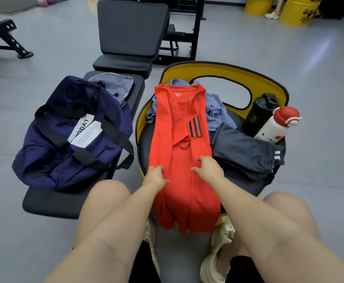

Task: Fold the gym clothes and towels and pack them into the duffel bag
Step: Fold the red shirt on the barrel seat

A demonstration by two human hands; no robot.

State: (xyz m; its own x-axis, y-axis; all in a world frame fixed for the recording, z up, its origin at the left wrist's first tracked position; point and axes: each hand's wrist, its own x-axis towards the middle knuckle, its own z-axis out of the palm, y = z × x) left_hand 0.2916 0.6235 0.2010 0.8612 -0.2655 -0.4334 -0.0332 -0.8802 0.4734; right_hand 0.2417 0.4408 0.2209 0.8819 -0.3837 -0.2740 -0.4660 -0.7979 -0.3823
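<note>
With both sides of the red shirt (pixel 179 139) already turned in to a long narrow strip, the step in hand looks like the crosswise fold. The shirt lies lengthwise on the black-and-yellow seat (pixel 269 84), collar far, hem hanging off the near edge. The left hand (pixel 155 176) rests at the strip's left edge and the right hand (pixel 210 167) on its middle, fingers curled onto the cloth; whether either pinches it cannot be told. To fold well, both hands should probably take the hem corners evenly, lift them to the collar and smooth out the creases. The navy duffel bag (pixel 71 135) sits on the bench (pixel 50 203) to the left, its opening not clearly visible. Its white label reads "LV" plus letters cut off by a strap; smaller print is illegible. Three black stripes mark the shirt sleeve, three white the dark shorts (pixel 246 152).
</note>
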